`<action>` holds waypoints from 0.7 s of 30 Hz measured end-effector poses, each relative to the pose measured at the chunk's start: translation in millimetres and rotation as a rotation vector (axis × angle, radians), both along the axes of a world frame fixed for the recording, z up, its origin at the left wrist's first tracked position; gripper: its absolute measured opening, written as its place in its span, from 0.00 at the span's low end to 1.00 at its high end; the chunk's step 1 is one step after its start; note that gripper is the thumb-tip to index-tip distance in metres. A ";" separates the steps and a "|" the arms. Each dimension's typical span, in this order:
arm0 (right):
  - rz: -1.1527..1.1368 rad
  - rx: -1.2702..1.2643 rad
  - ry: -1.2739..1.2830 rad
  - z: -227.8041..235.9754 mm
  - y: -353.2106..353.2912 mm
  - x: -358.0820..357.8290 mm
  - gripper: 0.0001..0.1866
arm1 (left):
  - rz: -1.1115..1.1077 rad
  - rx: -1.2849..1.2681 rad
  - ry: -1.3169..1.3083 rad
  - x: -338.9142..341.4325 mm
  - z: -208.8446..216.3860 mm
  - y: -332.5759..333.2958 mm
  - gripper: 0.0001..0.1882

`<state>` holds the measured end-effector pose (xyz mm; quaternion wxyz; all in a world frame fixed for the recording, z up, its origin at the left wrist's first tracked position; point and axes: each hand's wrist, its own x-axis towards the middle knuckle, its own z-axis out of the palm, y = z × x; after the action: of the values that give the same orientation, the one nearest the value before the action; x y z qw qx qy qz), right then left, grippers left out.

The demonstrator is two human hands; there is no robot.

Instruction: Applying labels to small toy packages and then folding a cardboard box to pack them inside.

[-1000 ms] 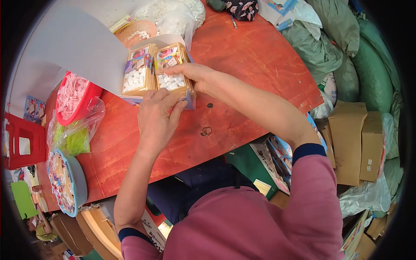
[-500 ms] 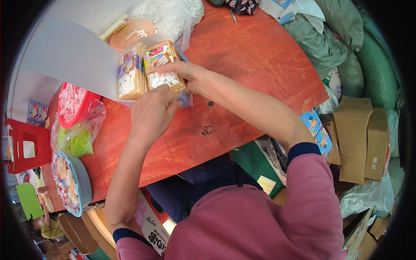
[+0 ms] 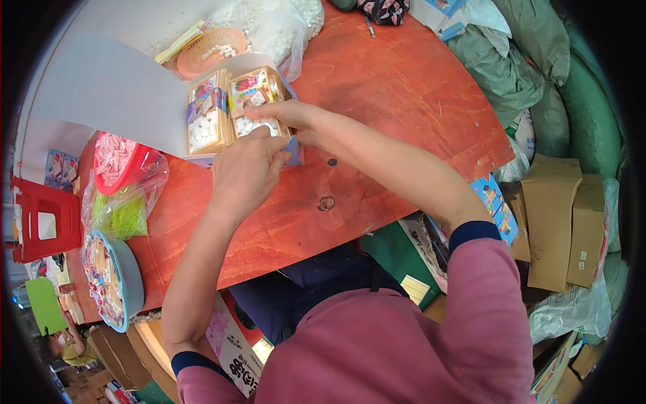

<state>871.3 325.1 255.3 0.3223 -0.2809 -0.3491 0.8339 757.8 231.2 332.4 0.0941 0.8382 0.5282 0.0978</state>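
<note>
A cardboard box [image 3: 200, 160] with a raised white lid [image 3: 114, 84] stands at the table's far left. Inside it, side by side, are a left stack [image 3: 203, 131] and a right stack [image 3: 245, 85] of wooden-edged packs with colourful labels and small white pieces. My left hand [image 3: 247, 172] is closed at the box's near edge, its thumb and fingers pinched by the front right corner. My right hand [image 3: 291, 116] reaches over the box's right wall, fingertips resting on the right stack and the other fingers curled against the wall. Its lower fingers are partly hidden.
On the red wooden table [image 3: 390, 114] are an orange basket [image 3: 195, 57] with white pieces, a bag of white pieces [image 3: 276, 30], a red basin [image 3: 124, 182] of pink pieces and bagged green strands [image 3: 128, 217]. A blue basin [image 3: 134, 279] of packs sits left; cartons [image 3: 553, 222] stand right.
The whole view has shifted slightly, moving the scene a little right and down. My left hand has edged right along the box's front edge; my right hand stays over the right stack.
</note>
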 end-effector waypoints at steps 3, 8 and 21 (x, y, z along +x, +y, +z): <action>0.125 -0.007 -0.143 8.0 -0.9 4.8 0.19 | 0.034 0.095 0.011 0.5 -5.7 1.6 0.07; 0.259 -0.007 -0.445 5.6 11.4 9.7 0.21 | 0.076 -0.004 0.090 12.4 -3.3 0.3 0.10; 0.531 0.105 -0.826 12.8 33.8 33.4 0.26 | 0.111 -0.241 0.116 0.9 46.8 18.9 0.13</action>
<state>904.7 358.9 268.1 -0.0530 -0.4727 -0.5486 0.6875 758.6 250.1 379.3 0.1580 0.7946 0.5861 -0.0100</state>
